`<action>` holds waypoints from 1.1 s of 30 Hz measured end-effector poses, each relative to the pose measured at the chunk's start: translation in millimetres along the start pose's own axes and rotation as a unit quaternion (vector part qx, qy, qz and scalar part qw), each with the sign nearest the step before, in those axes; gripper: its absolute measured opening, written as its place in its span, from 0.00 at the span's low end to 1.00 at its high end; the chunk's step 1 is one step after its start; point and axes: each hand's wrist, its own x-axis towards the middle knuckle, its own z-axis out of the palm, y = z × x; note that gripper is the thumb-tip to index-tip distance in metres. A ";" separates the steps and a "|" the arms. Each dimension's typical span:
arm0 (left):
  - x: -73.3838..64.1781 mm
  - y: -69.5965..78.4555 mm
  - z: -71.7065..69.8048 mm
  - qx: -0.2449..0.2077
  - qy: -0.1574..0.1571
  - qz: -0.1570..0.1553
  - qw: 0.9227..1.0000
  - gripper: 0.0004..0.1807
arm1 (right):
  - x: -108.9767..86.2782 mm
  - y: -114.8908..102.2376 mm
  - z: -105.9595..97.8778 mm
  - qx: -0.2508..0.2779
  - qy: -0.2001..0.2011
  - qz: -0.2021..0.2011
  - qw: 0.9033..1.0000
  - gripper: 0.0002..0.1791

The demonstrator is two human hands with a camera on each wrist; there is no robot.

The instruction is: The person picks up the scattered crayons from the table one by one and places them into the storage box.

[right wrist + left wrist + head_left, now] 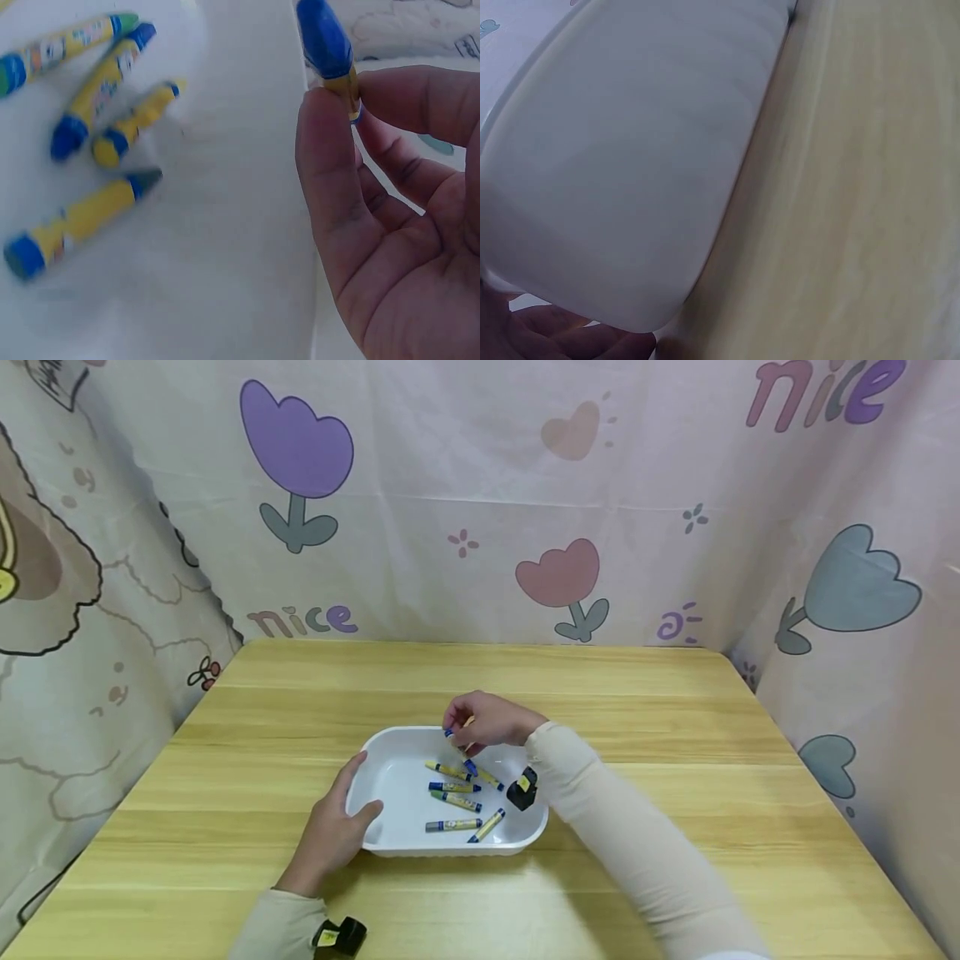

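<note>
A white tray [401, 756] stands on the table with several crayons lying in it. My left hand [330, 831] grips its left end, thumb over the rim and fingers along the outside. The tray's outer wall [630, 150] fills much of the left wrist view, with a few fingertips [592, 341] at the bottom. Above the tray's far side, my right hand [495, 720] pinches a blue crayon [326, 41] between thumb and fingers, tilted with one end toward the tray. Below lie a grey crayon [453, 825], a green crayon [456, 800] and a dark blue crayon [454, 787].
The wooden table [637, 710] extends around the tray on all sides. A printed curtain [420, 460] hangs behind it and along both sides. Black wrist cameras [522, 789] are strapped on both sleeves; the right one hangs over the tray's right end.
</note>
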 end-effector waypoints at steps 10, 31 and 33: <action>-2.3 0.9 -2.1 0.005 0.003 0.000 1.000 0.39 | 14.7 -13.7 31.8 0.004 -0.020 0.014 1.000 0.07; -2.2 3.1 -2.2 -0.004 0.005 0.002 1.000 0.39 | -22.0 15.5 -20.6 0.002 0.044 0.020 0.999 0.11; -2.2 3.0 -2.1 -0.003 0.003 0.001 1.000 0.39 | -29.0 19.8 -28.4 -0.001 0.056 0.021 0.998 0.10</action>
